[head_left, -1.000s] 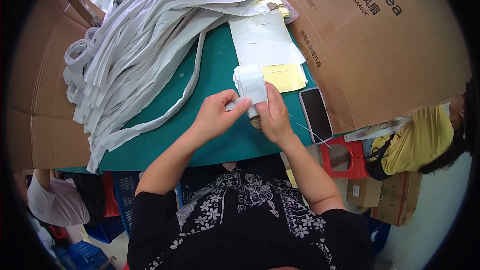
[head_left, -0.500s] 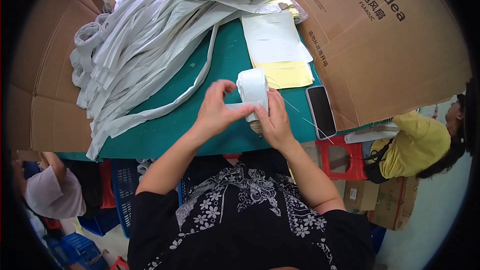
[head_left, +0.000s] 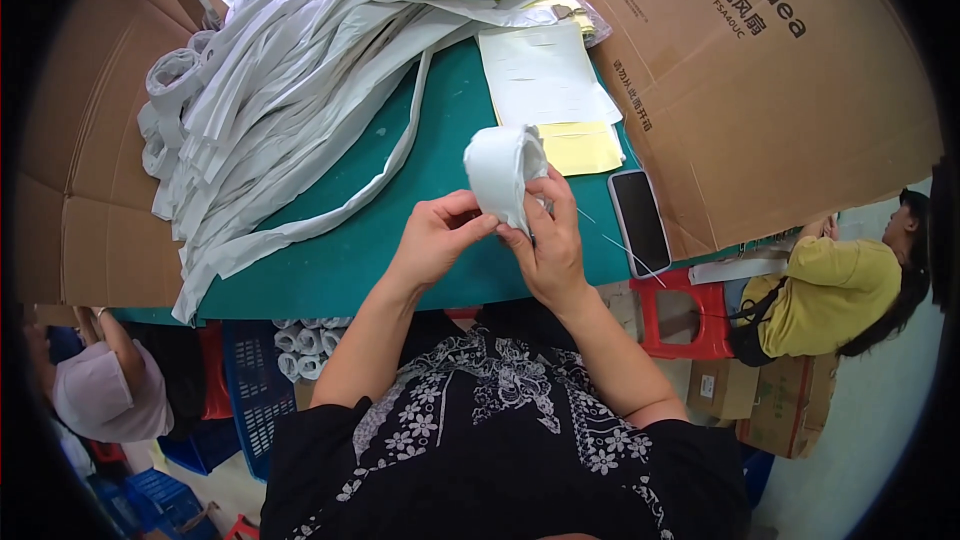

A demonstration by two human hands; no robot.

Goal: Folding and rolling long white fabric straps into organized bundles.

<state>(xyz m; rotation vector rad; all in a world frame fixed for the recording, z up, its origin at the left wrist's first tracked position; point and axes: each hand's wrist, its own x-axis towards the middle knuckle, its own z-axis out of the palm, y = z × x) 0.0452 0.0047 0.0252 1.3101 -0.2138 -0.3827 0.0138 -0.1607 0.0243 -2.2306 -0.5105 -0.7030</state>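
A wide coil of white fabric strip (head_left: pixel 492 168) is up over the green table, its hollow end tilted to the right. My right hand (head_left: pixel 556 245) grips it, with fingers reaching into the hollow and the thumb at its lower edge. At the coil's lower left, my left hand (head_left: pixel 433 240) is closed, thumb and forefinger pinched against the edge. The exact bit of strip between those fingertips is hidden. Beyond lie white and yellow sheets (head_left: pixel 545 80), and a thin white thread or cord runs down to the right of my right hand.
A big heap of long white strips (head_left: pixel 330 60) covers the table's (head_left: pixel 330 265) left side, one strip trailing to the front edge. A phone (head_left: pixel 640 223) lies at right beside a large cardboard panel (head_left: pixel 760 90). Below left, a blue crate (head_left: pixel 247 380) stands near several white coils (head_left: pixel 300 348). People sit on both sides.
The coil has turned so its hollow end shows, and my right fingers have gone inside. My left hand has moved down from its side to the lower edge. The brownish piece below it no longer shows.
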